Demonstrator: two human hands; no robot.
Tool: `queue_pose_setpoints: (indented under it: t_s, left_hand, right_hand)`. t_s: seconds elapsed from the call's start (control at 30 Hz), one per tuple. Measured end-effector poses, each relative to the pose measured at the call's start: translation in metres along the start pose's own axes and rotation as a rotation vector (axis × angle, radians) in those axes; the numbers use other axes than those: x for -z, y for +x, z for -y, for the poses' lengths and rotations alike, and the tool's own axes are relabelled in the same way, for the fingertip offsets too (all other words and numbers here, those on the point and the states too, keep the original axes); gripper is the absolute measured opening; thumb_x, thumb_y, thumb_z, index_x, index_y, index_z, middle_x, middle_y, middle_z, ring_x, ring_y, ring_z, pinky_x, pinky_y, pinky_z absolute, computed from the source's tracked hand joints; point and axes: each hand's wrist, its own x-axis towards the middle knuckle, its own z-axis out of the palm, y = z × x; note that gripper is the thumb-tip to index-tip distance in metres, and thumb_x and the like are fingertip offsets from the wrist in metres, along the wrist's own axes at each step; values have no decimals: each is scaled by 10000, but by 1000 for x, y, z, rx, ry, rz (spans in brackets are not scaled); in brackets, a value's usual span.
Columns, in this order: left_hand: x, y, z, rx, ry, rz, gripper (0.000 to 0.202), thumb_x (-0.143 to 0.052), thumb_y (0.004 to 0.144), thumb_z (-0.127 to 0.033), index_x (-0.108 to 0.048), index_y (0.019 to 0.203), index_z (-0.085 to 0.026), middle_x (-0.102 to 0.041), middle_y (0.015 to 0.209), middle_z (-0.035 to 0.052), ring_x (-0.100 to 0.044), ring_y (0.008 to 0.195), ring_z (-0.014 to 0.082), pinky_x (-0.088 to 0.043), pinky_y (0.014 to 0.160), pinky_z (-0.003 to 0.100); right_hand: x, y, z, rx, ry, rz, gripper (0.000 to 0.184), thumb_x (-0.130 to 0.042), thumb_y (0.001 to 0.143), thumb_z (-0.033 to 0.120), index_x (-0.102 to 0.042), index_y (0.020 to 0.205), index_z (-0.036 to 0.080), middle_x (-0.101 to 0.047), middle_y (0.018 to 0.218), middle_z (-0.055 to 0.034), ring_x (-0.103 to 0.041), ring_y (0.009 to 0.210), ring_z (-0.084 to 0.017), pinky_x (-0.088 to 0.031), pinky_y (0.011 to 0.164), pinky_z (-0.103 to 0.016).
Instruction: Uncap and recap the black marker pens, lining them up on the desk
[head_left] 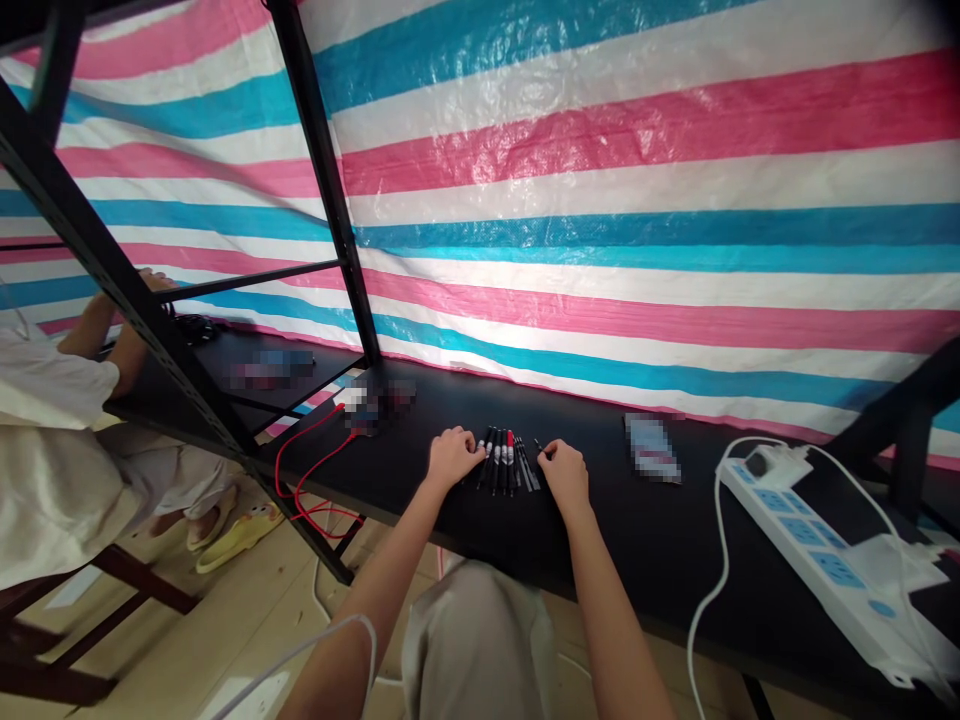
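On the black tabletop (637, 540) several black markers or pens (495, 462) lie side by side in a row, some with white printing and one with a red part (510, 440). Slimmer dark sticks (527, 465) lie at the row's right end. My left hand (452, 457) rests at the left end of the row, fingers curled and close together; whatever they may grip is hidden. At the right side, my right hand (565, 472) pinches a thin black pen (538, 445), whose end sticks out past the fingertips.
A white power strip (817, 550) with plugs and white cables lies at right. A blurred packet (652, 447) sits nearer. Red cables (300, 465) run from blurred items at left. A black metal frame (322, 170) stands before striped sheeting (637, 200). Another person (60, 430) sits at left.
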Motion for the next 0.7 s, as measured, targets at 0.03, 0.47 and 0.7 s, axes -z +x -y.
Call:
queue_pose_setpoints:
  t_s: [0.03, 0.47, 0.7]
  left_hand:
    - [-1, 0, 0, -1, 8, -10, 234, -493, 747, -389, -530, 637, -185, -542, 772, 5, -501, 792, 154, -316, 660, 267]
    - [-6, 2, 6, 160, 82, -78, 255, -415, 807, -336, -552, 666, -174, -557, 786, 29, -526, 754, 151, -319, 640, 259]
    - [-5, 2, 6, 165, 114, -76, 324, -360, 846, -411, -563, 749, -179, -560, 829, 43, -525, 805, 171, -331, 678, 272]
  right_hand:
    - [0, -1, 1, -29, -35, -14, 150, -474, 767, 270, -571, 830, 174, -594, 805, -53, -576, 749, -166, -373, 595, -235]
    - [-1, -9, 12, -33, -235, -70, 130, -406, 814, 200, -487, 861, 109, -585, 821, -119, -620, 738, -204, -437, 588, -252]
    - [1, -10, 12, -8, -298, -80, 139, -404, 824, 207, -497, 857, 110, -586, 828, -131, -621, 748, -195, -440, 599, -239]
